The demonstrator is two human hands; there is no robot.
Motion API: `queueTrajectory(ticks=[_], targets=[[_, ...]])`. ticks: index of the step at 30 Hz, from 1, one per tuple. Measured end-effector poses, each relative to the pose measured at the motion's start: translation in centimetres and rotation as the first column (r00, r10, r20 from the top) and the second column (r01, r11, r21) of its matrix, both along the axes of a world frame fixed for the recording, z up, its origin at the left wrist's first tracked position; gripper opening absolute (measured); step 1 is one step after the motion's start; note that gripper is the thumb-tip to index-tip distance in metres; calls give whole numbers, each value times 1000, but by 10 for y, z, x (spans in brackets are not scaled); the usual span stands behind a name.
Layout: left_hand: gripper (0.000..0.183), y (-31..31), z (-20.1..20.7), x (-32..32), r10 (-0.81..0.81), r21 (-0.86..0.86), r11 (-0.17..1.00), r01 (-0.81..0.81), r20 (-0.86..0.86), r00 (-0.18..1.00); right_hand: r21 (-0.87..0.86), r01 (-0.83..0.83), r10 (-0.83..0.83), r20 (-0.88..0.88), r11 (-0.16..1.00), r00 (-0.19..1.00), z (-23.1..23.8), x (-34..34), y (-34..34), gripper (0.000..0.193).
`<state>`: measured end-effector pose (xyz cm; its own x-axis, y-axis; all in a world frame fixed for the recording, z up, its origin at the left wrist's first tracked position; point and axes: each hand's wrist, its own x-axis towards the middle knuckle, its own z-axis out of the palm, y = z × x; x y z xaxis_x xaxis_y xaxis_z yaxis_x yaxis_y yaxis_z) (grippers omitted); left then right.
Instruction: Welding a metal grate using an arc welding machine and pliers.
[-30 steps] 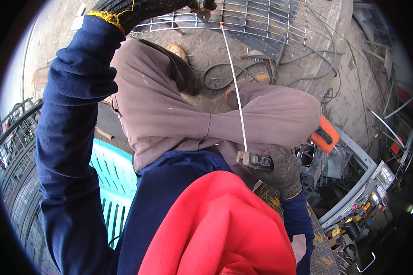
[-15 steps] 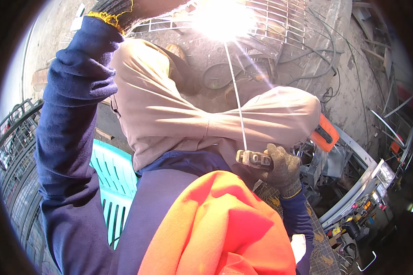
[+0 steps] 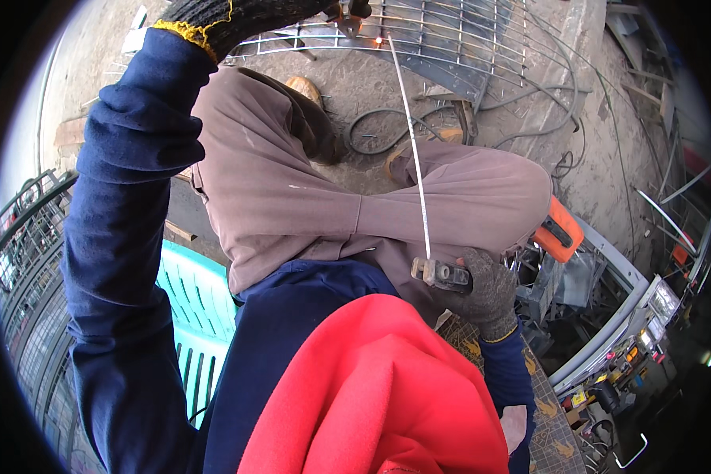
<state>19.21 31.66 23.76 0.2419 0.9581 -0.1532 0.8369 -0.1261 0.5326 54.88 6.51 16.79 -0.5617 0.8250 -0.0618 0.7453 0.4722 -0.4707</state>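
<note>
My right hand (image 3: 490,292), in a grey glove, is closed round a welding electrode holder (image 3: 444,275) beside my knee. A long pale welding rod (image 3: 415,162) is clamped in its jaws and slants up to the metal grid (image 3: 450,39). A small orange spot glows on the grid just left of the rod's tip. At the top edge my left hand (image 3: 272,17), in a dark glove with a yellow cuff, reaches to the grid. Its closed fingers are partly cut off by the picture's edge, near a small metal piece (image 3: 347,25) that I cannot name.
Dark cable (image 3: 371,130) loops over the concrete floor. An orange-handled tool (image 3: 559,229) lies right of my knee, near a curved metal frame (image 3: 616,332) and scattered tools. A turquoise plastic chair (image 3: 193,288) is under me. Wire racks (image 3: 31,292) stand at left.
The blinding white arc at the rod's tip has gone out, leaving a small orange glow. The rod tip and holder have shifted only slightly; my left hand has barely moved.
</note>
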Motion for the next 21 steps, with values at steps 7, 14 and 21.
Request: queueTrajectory(ticks=[7, 14, 21], targets=[[38, -9, 16, 3, -12, -10, 1000, 13, 54, 998, 26, 18, -17, -30, 1000, 999, -6, 3, -3, 76], [40, -8, 7, 6, -33, 145, 988, 58, -170, 985, 19, 47, -46, -39, 999, 998, -7, 2, -5, 79], [45, -6, 6, -5, -68, 108, 990, 89, -184, 981, 47, 73, -69, -70, 996, 995, -6, -3, -5, 80]])
